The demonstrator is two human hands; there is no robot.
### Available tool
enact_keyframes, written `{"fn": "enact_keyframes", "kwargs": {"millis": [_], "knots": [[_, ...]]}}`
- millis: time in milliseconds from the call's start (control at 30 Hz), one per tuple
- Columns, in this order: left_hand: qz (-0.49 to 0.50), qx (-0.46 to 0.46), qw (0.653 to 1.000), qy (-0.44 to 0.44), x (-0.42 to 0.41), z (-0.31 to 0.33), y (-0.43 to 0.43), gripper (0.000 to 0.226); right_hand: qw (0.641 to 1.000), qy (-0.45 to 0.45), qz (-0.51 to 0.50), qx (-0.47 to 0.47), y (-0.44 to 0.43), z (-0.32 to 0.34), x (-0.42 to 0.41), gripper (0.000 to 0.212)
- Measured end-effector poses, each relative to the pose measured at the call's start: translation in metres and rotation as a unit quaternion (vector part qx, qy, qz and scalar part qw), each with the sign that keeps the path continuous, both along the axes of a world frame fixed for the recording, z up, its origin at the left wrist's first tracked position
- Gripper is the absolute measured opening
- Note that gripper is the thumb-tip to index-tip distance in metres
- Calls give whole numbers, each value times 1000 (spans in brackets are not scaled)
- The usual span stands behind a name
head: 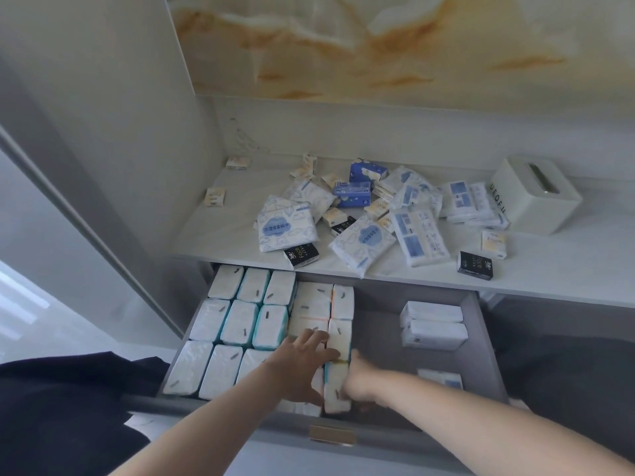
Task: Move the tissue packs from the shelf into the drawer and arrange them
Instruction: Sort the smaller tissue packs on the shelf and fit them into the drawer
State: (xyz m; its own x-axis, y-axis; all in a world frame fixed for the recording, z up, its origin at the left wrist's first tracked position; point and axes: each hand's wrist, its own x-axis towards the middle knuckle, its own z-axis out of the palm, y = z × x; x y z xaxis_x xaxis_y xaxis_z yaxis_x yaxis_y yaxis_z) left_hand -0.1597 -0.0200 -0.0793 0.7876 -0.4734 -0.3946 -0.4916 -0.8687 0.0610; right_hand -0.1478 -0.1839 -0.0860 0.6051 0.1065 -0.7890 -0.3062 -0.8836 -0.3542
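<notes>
The grey drawer stands pulled out below the white shelf. Its left half holds upright white tissue packs in neat rows. My left hand rests flat with spread fingers on the packs of the middle column. My right hand holds the right side of the front upright tissue pack, with its fingers hidden behind the pack. A loose pile of white, blue and black tissue packs lies on the shelf.
Two white packs lie in the drawer's right half, and another pack sits near its front. A cream tissue box stands at the shelf's right. Dark cloth lies to the left. The drawer handle is near me.
</notes>
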Motion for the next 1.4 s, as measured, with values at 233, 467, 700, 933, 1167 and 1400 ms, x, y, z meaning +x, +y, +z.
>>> {"fn": "enact_keyframes", "kwargs": {"millis": [233, 467, 700, 933, 1167, 1400], "knots": [[89, -126, 987, 44, 27, 21, -1, 59, 950, -137, 253, -120, -8, 42, 45, 26], [187, -301, 928, -116, 100, 75, -6, 27, 887, -421, 181, -48, -25, 120, 125, 22], [153, -236, 931, -233, 191, 105, -40, 42, 816, -479, 273, -174, -69, 123, 207, 54], [155, -151, 966, -142, 260, 102, -89, 49, 795, -465, 304, -243, -87, 101, 251, 50], [191, -91, 971, -113, 309, 91, -115, 38, 779, -484, 324, -231, -94, 100, 274, 49], [266, -152, 942, -136, 324, 92, -117, 39, 758, -508, 342, -225, -106, 97, 290, 36]]}}
